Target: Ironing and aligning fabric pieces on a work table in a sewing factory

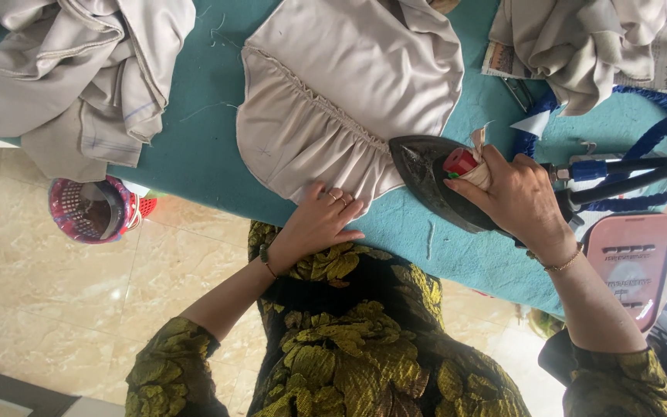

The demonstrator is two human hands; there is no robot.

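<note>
Your right hand [515, 197], right of centre in the frame, is wrapped tight around the handle of a dark steam iron [434, 181]; the fingers curl over a cloth-bound grip beside a red knob [461, 161]. The iron's tip points toward frame left and sits on the lower right edge of the beige gathered garment [341, 100].

Your left hand [319, 220], low centre, lies flat with fingers together on the garment's bottom hem, just beside the iron's tip but not touching it. Rings show on two fingers.

The garment lies spread on the teal ironing surface [202, 147], upper centre of the frame. A blue corded hose [658, 135] runs from the iron's rear toward the right edge. A pink flat panel [631, 262] sits at lower right.

Loose beige fabric piles: one at upper left [79, 77], one at upper right [580, 46]. A pink perforated basket [90, 210] stands on the tiled floor, left.
</note>
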